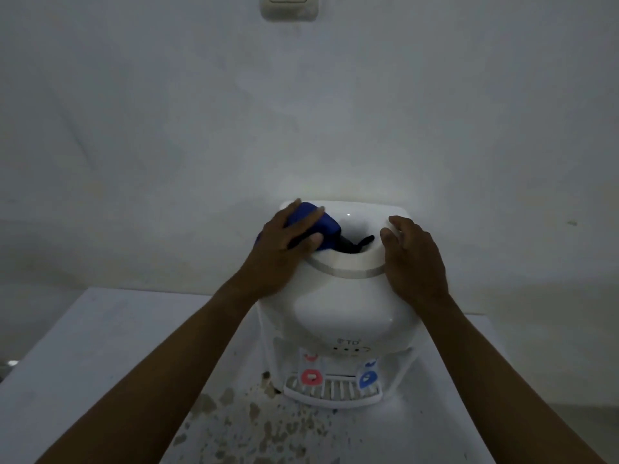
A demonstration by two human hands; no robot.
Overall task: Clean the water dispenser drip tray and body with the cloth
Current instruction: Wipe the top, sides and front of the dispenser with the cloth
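Blue cloth (313,226) sits on top of the white water dispenser (338,309), at the left edge of the round hole (355,244) where a bottle would go. From where I watch, I think the job is at the body part, right at the very top. I cannot tell how much of the body is clean, since it all looks white in this dim light. The drip tray (331,393) is low down at the front, under the red tap (311,377) and the blue tap (367,379). No hand is near it, so I think it is left to do, along with the sides. The left hand (284,252) reaches out on a long arm and holds the cloth, fingers on top and thumb tucked at its near side. The right hand (415,262) lies flat on the right side of the top, fingers loose and holding nothing. I think it is there to steady the dispenser. Brown spots (234,416) mark the table (100,346) in front.
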